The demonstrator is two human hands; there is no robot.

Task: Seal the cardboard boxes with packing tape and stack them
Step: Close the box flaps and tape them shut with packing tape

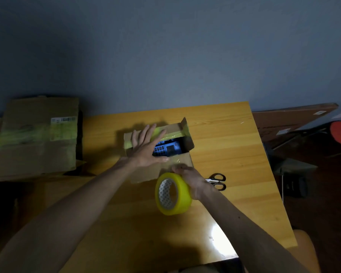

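Wooden bench point(224, 134) fills most of the shot. Big cardboard box point(37, 138) sits far left, already banded w/ yellowish tape, so prob done & parked out of the way. Small box point(146, 174) is mid-bench, top not closed yet. Left hand point(146, 148) lies flat on it, fingers straight, pinning a flap so it can't spring up imo. Right hand point(193, 180) is clenched round the yellow tape roll point(173, 194) just near of the box, prob to run a strip over the seam. Scissors point(217, 181) lie right beside that hand, handy for the cut. Blue keypad gadget point(167, 148) shows inside the box.
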